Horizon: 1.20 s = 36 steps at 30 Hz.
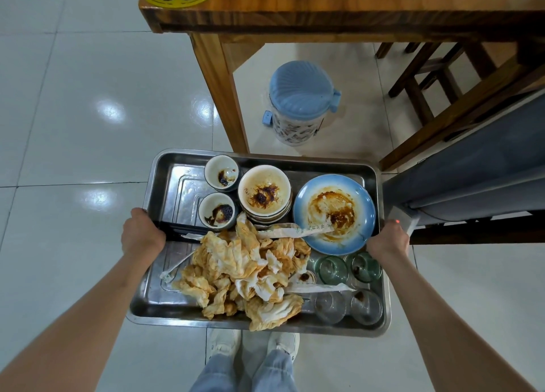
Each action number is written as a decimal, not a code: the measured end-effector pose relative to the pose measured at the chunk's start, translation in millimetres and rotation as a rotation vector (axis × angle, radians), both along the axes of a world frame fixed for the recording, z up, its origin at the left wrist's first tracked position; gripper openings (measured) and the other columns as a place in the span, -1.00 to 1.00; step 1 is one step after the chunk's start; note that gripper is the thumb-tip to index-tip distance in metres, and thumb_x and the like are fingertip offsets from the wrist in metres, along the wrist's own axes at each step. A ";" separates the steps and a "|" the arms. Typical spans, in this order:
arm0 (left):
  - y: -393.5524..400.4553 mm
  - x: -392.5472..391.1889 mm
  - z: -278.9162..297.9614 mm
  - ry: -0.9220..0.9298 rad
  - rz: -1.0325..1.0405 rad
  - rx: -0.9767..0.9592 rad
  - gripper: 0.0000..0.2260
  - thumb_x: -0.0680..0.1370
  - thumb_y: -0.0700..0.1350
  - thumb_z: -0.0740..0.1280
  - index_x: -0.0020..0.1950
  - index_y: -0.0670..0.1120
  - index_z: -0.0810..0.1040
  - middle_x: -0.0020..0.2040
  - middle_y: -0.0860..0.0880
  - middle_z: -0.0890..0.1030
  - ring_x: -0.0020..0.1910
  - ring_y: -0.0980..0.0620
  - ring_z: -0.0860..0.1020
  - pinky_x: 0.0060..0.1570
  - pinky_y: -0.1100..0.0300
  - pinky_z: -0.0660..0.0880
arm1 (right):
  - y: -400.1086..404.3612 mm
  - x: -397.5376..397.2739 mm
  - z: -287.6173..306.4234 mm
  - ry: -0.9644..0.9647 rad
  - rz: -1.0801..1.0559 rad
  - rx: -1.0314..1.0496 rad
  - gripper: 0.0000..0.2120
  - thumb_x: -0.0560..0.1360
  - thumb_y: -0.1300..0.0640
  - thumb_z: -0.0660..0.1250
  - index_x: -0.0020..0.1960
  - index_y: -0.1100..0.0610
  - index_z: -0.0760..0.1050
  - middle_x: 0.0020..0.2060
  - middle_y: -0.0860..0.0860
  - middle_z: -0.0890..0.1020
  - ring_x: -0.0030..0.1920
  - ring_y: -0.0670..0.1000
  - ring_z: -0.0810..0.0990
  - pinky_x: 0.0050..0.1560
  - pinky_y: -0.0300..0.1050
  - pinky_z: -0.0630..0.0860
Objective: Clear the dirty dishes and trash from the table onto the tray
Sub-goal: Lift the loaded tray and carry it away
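Both hands — left hand [143, 234], right hand [388, 238] — clamp a firm grip on the loaded tray's [165, 185] rims; surface [324, 5] leg and blue bin [300, 102] just ahead.

bright, even | glare spots on floor tiles [109, 111] | edges bowed | sharp

Both hands grip the rectangular steel tray [165, 185] above the floor: left hand [141, 234] at nine o'clock, right hand [387, 239] at three. Stained crumpled napkins [244, 270] heap at six, a sauce-smeared blue plate [334, 214] at two, stacked white bowls [264, 195] at twelve. A blue-lidded bin [300, 102] stands under the wooden table [354, 5].
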<state>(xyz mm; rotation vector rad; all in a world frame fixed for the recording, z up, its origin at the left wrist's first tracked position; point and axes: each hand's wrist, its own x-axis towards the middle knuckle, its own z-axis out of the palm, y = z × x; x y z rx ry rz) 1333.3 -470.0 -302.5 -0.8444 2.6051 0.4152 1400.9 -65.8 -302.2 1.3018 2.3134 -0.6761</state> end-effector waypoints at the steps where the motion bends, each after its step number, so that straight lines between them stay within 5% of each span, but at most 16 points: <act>1: 0.5 0.1 -0.4 0.000 0.010 -0.001 -0.69 0.46 -0.36 0.30 0.17 -0.29 0.34 0.04 -0.35 0.51 0.02 -0.35 0.49 -0.05 -0.11 0.45 | -0.3 -0.1 -0.4 0.001 -0.001 -0.003 -0.68 0.40 0.41 0.32 0.14 0.32 0.38 -0.01 0.27 0.51 -0.07 0.20 0.46 -0.20 -0.04 0.40; 6: 1.2 3.9 -4.0 -0.001 0.027 -0.003 -0.71 0.49 -0.37 0.24 0.16 -0.23 0.28 0.01 -0.36 0.51 -0.04 -0.34 0.50 -0.17 -0.06 0.38 | 1.2 1.5 -3.3 0.001 0.021 0.005 -0.60 0.40 0.39 0.32 0.21 0.31 0.34 0.07 0.27 0.51 0.11 0.28 0.48 -0.16 -0.08 0.34; 23: 2.6 1.4 1.8 0.027 0.072 0.011 -0.74 0.49 -0.37 0.24 0.15 -0.26 0.32 0.07 -0.39 0.49 0.06 -0.37 0.47 -0.02 -0.12 0.39 | 6.6 2.1 0.7 -0.010 0.012 -0.012 -0.65 0.40 0.40 0.28 0.17 0.30 0.39 0.04 0.29 0.53 0.11 0.27 0.47 -0.11 -0.03 0.40; 36: 9.3 15.2 3.2 0.123 0.115 0.044 -0.75 0.48 -0.39 0.22 0.15 -0.25 0.34 0.02 -0.37 0.51 0.01 -0.36 0.48 -0.18 -0.02 0.31 | 14.8 20.0 4.7 0.011 0.030 0.017 -0.55 0.40 0.37 0.31 0.28 0.28 0.36 0.07 0.26 0.55 0.12 0.26 0.49 -0.07 -0.05 0.43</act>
